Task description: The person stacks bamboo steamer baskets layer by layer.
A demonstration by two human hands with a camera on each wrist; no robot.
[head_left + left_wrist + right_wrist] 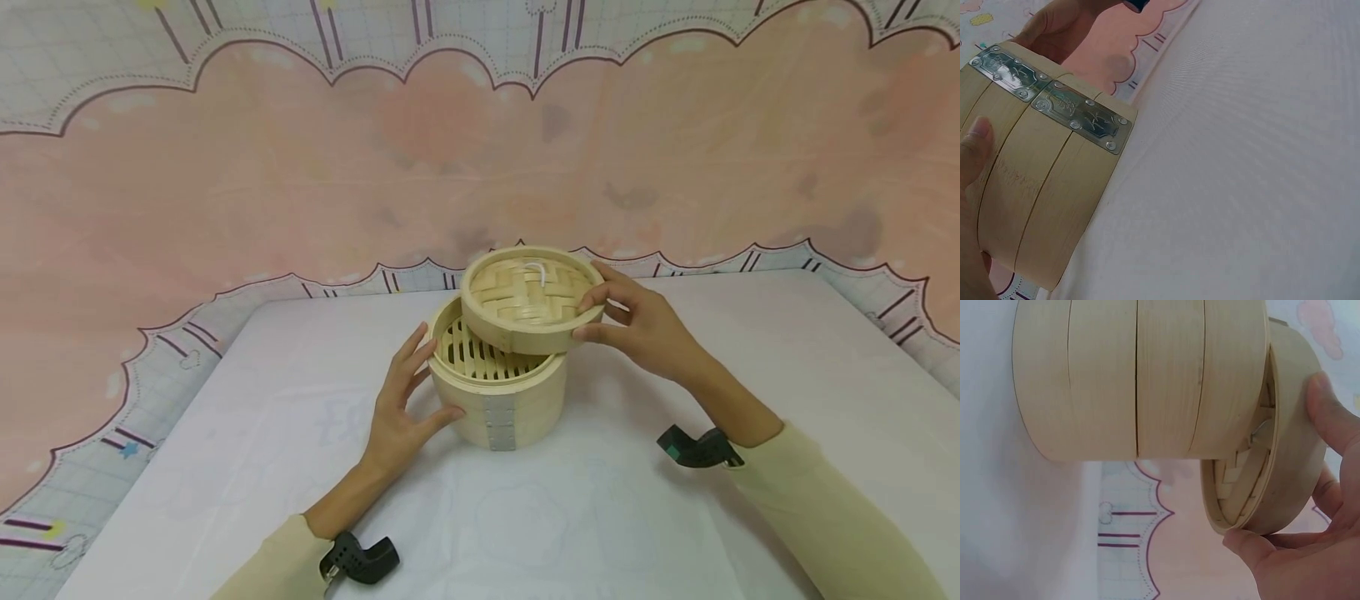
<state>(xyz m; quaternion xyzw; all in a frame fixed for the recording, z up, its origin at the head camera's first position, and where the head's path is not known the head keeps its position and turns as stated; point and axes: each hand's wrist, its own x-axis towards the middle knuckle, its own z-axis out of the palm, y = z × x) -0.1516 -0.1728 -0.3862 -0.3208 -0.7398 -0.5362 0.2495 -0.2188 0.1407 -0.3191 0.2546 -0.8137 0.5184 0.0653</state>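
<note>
A round bamboo steamer (536, 408) stands upright on the table, slatted floor showing inside its rim. My left hand (399, 421) holds its left side, the thumb (975, 140) in front and the fingers spread along the rim. In my right hand (648, 333) is the woven bamboo lid (517, 300), gripped by its right edge. The lid sits tilted and shifted back and right, leaving the front left of the steamer uncovered. From the right wrist view, the lid's woven underside (1235, 478) shows beyond the steamer's edge.
Metal plates (1082, 115) join the steamer's stacked bands. A white cover (525, 517) spreads over the table, and a patterned pink cloth (300, 183) hangs behind it. Each wrist wears a black device (360, 558).
</note>
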